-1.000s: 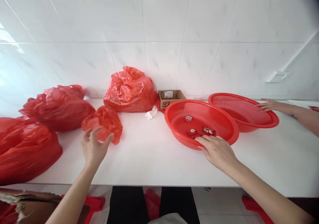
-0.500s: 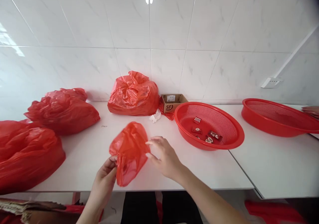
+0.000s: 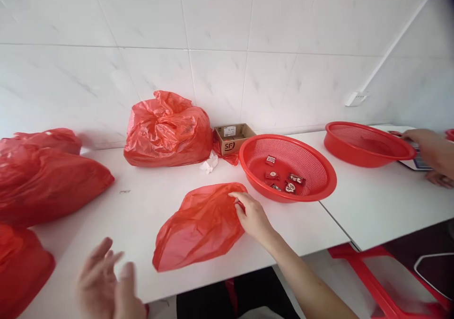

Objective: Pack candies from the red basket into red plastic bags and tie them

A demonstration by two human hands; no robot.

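Note:
A thin red plastic bag (image 3: 198, 229) lies spread on the white table, its mouth toward the right. My right hand (image 3: 252, 215) pinches the bag's upper right edge between thumb and fingers. Off to the left of the bag, my left hand (image 3: 106, 281) is raised with its fingers apart, slightly blurred and holding nothing. Just beyond my right hand stands a red perforated basket (image 3: 319, 179), with several small wrapped packets (image 3: 290, 187) on its bottom.
Full red bags (image 3: 166, 129) stand at the back and left. A small cardboard box (image 3: 234, 139) and crumpled white tissue (image 3: 210, 162) sit near the wall. At right, another red basket (image 3: 365, 155) rests near a co-worker's hands (image 3: 432, 153). A red stool (image 3: 383, 281) stands below.
My left hand has let go of the bag and moved left. The bag now stretches out wider, its right edge in my right hand. The view has turned right, showing the co-worker's hands.

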